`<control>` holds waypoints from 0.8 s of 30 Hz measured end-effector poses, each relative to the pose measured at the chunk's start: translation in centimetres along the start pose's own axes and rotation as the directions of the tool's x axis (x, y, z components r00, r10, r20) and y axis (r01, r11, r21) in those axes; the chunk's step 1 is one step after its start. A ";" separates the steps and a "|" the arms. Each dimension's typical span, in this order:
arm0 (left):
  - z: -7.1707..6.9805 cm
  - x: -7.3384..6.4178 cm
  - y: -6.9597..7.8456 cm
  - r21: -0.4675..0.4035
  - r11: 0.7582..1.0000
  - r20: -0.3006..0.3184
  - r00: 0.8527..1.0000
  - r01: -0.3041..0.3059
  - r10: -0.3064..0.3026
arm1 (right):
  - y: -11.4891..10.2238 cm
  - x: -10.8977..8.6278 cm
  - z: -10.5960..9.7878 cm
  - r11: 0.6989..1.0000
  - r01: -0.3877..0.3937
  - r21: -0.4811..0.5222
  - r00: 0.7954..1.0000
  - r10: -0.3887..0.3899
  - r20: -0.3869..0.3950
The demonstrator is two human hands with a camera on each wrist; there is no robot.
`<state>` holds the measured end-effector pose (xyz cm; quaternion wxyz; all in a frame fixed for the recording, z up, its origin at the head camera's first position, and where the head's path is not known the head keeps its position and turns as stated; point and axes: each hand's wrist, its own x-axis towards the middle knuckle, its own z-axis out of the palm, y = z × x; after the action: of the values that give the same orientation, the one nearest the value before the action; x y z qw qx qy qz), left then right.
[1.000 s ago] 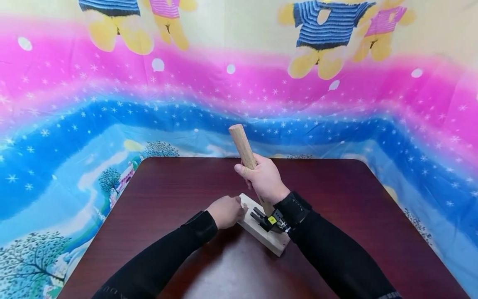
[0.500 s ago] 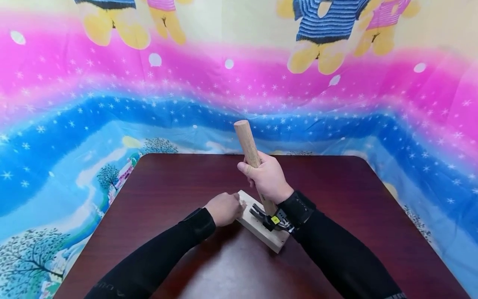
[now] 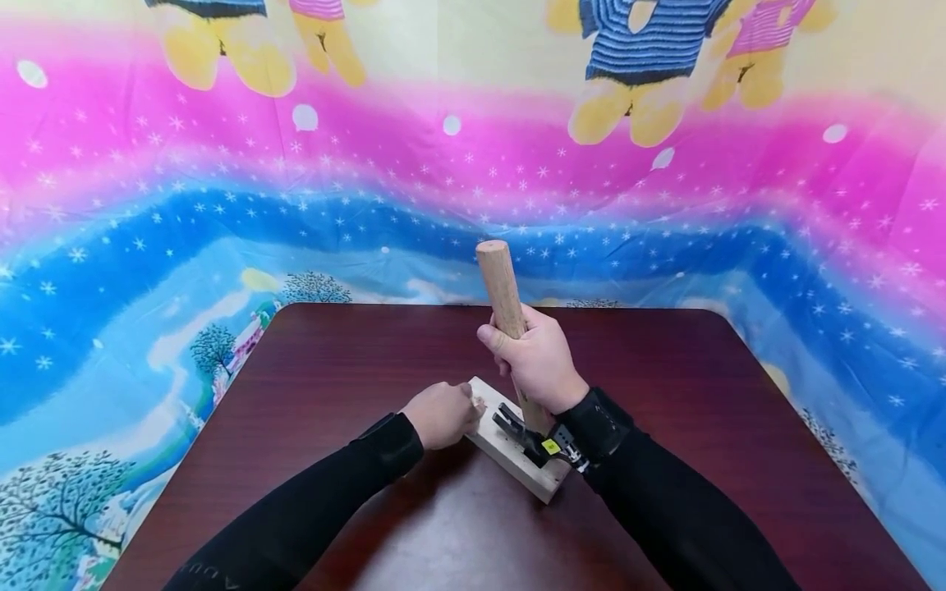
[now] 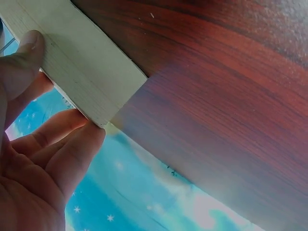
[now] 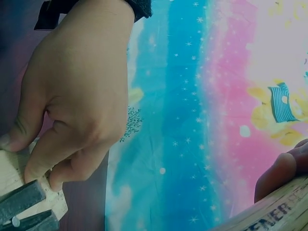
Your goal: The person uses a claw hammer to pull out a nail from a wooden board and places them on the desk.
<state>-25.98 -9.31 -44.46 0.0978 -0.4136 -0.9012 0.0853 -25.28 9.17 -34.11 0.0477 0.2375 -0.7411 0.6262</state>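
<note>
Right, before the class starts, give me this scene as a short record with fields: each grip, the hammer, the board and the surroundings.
Left grip: holds the board near its far end
Right grip: wrapped around the hammer by its handle
Hammer: wooden handle pointing up, black claw low over the board; contact unclear
Board: pale wood, aslant on the table
Table: dark reddish brown
Backdrop: printed cloth with snowflakes

Block [image 3: 497, 437] is lying on table [image 3: 355, 353], hammer head [image 3: 528, 442] sitting over its near-right part, left hand [image 3: 442, 415] gripping its far-left end, cloth [image 3: 414, 164] hanging behind.
</note>
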 end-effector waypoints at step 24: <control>0.1 -0.2 0.2 -0.074 0.996 -0.014 0.999 0.041 -0.042 | 0.2 -2.3 -1.7 0.979 0.133 0.153 0.988 -0.118 -0.104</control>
<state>-25.71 -9.38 -44.58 0.0912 -0.3988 -0.9113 0.0469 -23.73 11.41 -34.72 0.1029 0.2573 -0.6690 0.6896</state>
